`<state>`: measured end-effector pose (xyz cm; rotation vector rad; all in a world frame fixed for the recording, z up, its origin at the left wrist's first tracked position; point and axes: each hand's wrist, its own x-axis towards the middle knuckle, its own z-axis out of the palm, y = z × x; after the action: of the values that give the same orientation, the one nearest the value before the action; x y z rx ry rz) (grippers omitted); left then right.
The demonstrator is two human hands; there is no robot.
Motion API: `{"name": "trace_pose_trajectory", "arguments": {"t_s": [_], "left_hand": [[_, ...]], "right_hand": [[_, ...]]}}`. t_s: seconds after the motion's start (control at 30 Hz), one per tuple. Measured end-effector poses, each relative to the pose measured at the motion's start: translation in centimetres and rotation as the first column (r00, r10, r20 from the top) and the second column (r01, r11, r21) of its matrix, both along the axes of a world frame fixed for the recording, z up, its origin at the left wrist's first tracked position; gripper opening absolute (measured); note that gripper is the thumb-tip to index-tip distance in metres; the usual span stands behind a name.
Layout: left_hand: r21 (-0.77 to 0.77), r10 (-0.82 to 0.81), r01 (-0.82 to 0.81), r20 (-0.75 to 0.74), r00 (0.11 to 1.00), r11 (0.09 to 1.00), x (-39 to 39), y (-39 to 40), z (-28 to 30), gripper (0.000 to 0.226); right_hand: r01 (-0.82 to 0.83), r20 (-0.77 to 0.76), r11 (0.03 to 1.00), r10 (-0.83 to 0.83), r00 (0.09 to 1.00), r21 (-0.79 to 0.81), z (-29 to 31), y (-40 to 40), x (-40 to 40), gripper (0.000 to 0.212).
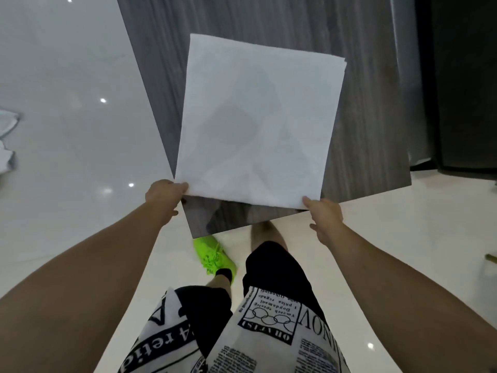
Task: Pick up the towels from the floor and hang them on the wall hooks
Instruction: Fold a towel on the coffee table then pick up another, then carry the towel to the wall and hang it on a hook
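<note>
Towel (258, 122): white, thin, approx. square, folded flat. Layered edges visible at its far right corner. Surface smooth w/ faint creases; a grey shadow shows through the centre. No print or pattern seen.

Position: held up in the air btwn both hands, in front of the person, stretched flat and hanging away from the hands. It is off the floor and overlaps a grey wood-grain panel (363, 103) beyond the hands. Contact btwn towel and panel: cannot tell.

Left hand (165, 192): fingers curled, thumb on top, pinching the towel's near left corner.

Right hand (324, 214): thumb and forefinger pinch the near right corner; remaining fingers loosely curled beneath, clear of the cloth.

Both arms extended fwd, hands well apart, one at each near corner; near edge of towel runs taut btwn them.

Below the hands: glossy white floor (403, 251), a bright green shoe (212, 254) on the left foot, and black-and-white newsprint-pattern shorts (269, 332).

Far left of the left hand, at the frame edge: more white cloth (6, 141) lying crumpled on the floor; detail too cut off to tell.
</note>
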<state>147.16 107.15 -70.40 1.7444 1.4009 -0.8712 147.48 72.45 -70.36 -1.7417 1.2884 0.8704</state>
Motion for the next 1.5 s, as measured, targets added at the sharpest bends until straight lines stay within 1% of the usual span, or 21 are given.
{"name": "trace_pose_trajectory", "arguments": {"t_s": [0.1,0.17,0.33,0.43,0.53,0.63,0.7,0.77,0.83,0.9,1.0,1.03,1.1,1.17,1.2,1.23,1.27,1.33,1.4,1.47,1.5], "left_hand": [[-0.108,0.101,-0.100,-0.001,0.995,0.989,-1.2,0.8,1.8,0.024],[-0.107,0.115,-0.110,0.044,0.992,0.988,-1.8,1.7,3.5,0.022],[-0.097,0.081,-0.062,0.205,0.975,0.993,-2.3,5.2,9.9,0.022],[-0.082,0.056,-0.031,0.330,0.942,0.996,-1.4,7.1,15.1,0.025],[-0.141,0.090,-0.025,0.473,0.876,0.990,-0.3,8.8,21.6,0.036],[-0.174,0.132,-0.028,0.619,0.774,0.984,0.6,10.8,28.5,0.037],[-0.142,0.128,-0.037,0.710,0.692,0.989,1.0,12.4,32.9,0.029],[-0.094,0.112,-0.062,0.778,0.619,0.994,1.2,14.2,36.7,0.019],[-0.050,0.113,-0.126,0.822,0.558,0.991,1.3,16.6,39.9,0.018],[-0.013,0.133,-0.232,0.852,0.506,0.973,1.0,19.0,42.8,0.019],[-0.010,0.184,-0.402,0.899,0.397,0.916,-1.3,22.6,47.1,0.025],[-0.008,0.186,-0.441,0.913,0.362,0.898,-2.6,23.6,48.4,0.023],[-0.006,0.183,-0.500,0.934,0.306,0.866,-5.6,25.3,50.9,0.011],[-0.009,0.175,-0.546,0.952,0.252,0.838,-9.0,26.5,53.0,0.008],[-0.007,0.167,-0.572,0.959,0.227,0.820,-11.4,27.0,54.2,0.009],[0.010,0.149,-0.579,0.963,0.226,0.815,-13.2,27.2,55.1,0.013],[0.049,0.127,-0.602,0.961,0.247,0.797,-15.1,27.4,56.0,0.019],[0.137,0.107,-0.691,0.948,0.298,0.710,-20.3,27.8,57.7,0.027],[0.223,0.099,-0.773,0.933,0.345,0.595,-25.6,27.8,59.0,0.025],[0.319,0.080,-0.821,0.913,0.401,0.474,-31.0,27.8,60.0,0.019],[0.362,0.078,-0.837,0.901,0.428,0.410,-33.8,27.7,60.4,0.016]], "right_hand": [[0.140,-0.082,0.982,-0.131,0.988,0.125,2.0,0.0,-2.1,0.020],[0.177,-0.067,0.970,-0.168,0.984,0.164,3.7,0.2,-3.1,0.017],[0.175,0.102,0.963,-0.198,0.975,0.203,9.5,1.8,-3.2,0.020],[0.101,0.281,0.983,-0.141,0.949,0.153,14.3,3.3,-1.8,0.016],[0.040,0.465,0.996,-0.074,0.882,0.083,19.8,4.8,0.7,0.018],[-0.058,0.602,0.993,-0.017,0.798,0.105,25.6,6.4,3.9,0.012],[-0.158,0.684,0.982,0.047,0.727,0.100,29.3,7.6,6.4,0.020],[-0.264,0.750,0.962,0.128,0.649,0.065,33.0,9.5,9.2,0.024],[-0.366,0.800,0.930,0.202,0.565,0.024,36.5,12.2,12.3,0.026],[-0.468,0.838,0.884,0.247,0.486,0.010,39.6,15.6,15.4,0.027],[-0.604,0.869,0.794,0.250,0.428,0.069,43.8,21.5,18.7,0.027],[-0.635,0.876,0.768,0.250,0.413,0.080,45.1,23.6,19.3,0.027],[-0.697,0.905,0.711,0.232,0.356,0.091,47.6,27.6,19.9,0.029],[-0.795,0.935,0.600,0.224,0.277,0.092,50.0,31.4,19.7,0.029],[-0.849,0.944,0.522,0.229,0.235,0.085,51.1,33.7,19.3,0.027],[-0.882,0.953,0.465,0.228,0.202,0.075,52.0,35.2,19.0,0.025],[-0.913,0.959,0.402,0.225,0.169,0.067,52.9,36.8,18.7,0.022],[-0.973,0.963,0.230,0.264,0.060,-0.002,54.6,40.6,16.8,0.019],[-0.988,0.942,0.060,0.313,-0.120,-0.145,56.1,44.6,14.1,0.024],[-0.954,0.899,-0.061,0.321,-0.297,-0.293,57.4,48.5,10.1,0.026],[-0.937,0.888,-0.105,0.298,-0.349,-0.333,57.9,50.3,7.7,0.025]]}}
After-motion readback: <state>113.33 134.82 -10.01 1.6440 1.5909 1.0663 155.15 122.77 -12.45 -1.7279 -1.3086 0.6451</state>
